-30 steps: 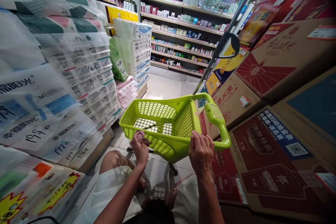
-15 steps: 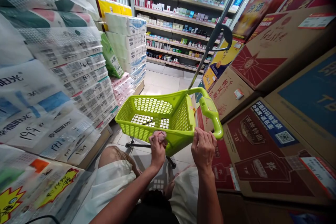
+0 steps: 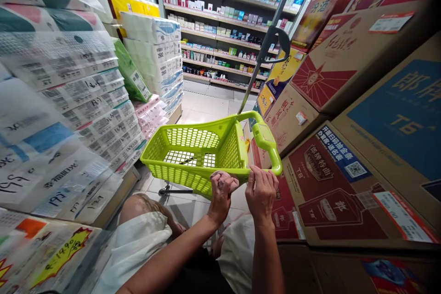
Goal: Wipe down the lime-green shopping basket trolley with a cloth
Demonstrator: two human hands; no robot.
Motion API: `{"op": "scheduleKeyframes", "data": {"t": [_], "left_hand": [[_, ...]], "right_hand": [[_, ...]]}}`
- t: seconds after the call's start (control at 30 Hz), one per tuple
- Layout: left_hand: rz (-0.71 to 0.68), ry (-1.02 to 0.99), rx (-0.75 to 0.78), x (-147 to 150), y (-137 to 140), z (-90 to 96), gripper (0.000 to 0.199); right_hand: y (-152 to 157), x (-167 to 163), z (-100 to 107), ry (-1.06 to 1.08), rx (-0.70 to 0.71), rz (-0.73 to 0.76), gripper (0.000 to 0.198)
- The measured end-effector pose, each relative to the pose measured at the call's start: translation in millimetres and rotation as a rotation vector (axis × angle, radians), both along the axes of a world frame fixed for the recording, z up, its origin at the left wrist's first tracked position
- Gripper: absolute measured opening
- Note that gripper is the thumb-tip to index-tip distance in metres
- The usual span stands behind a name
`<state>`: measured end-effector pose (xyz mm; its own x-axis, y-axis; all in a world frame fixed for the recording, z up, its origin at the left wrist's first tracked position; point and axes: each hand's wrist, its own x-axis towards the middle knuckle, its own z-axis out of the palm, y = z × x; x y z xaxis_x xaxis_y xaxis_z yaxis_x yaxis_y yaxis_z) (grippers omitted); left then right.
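A lime-green shopping cart [image 3: 186, 177] with a perforated basket stands in front of my knees. My left hand [image 3: 220, 202] is closed around a crumpled pinkish cloth [image 3: 224, 180], which is against the near side of the basket close to the handle end. Just to the right, my right hand [image 3: 261, 190] has its fingers curled over the cart's near rim, where the handle [image 3: 274, 149] joins it. Inside the basket, the bottom grid shows and pale floor is visible through it.
Wrapped tissue packs [image 3: 151, 55] are stacked along the left. Liquor cartons [image 3: 330, 188] rise close on the right. A grey pole with a dark loop handle [image 3: 275, 46] leans up behind the cart. Shelves of small boxed goods [image 3: 223, 32] line the back, beyond a tiled floor [image 3: 203, 101].
My left hand has slid the cloth rightward along the cart's near side, closer to my right hand. My right hand keeps its place on the rim. The whole view has shifted slightly.
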<state>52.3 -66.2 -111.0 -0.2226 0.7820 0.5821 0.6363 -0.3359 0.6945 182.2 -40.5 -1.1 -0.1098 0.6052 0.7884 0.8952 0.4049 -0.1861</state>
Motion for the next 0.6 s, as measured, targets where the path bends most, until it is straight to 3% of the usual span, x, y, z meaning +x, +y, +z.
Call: {"op": "scheduleKeyframes", "data": {"t": [0.17,0.33,0.5,0.6], "left_hand": [[0.071,0.063,-0.119,-16,-2,-32.3,0.036],[0.02,0.05,0.005,-10,7,-42.2,0.032],[0.014,0.065,-0.079,-19,2,-58.5,0.033],[0.057,0.059,-0.033,-24,3,-54.7,0.031]], "right_hand": [[0,0,-1,0.006,-0.002,0.005,0.03],[-2,-2,0,0.009,-0.015,-0.002,0.029],[-2,-1,-3,-0.014,-0.016,0.014,0.026],[-2,-5,-3,-0.009,-0.009,0.009,0.025]]}}
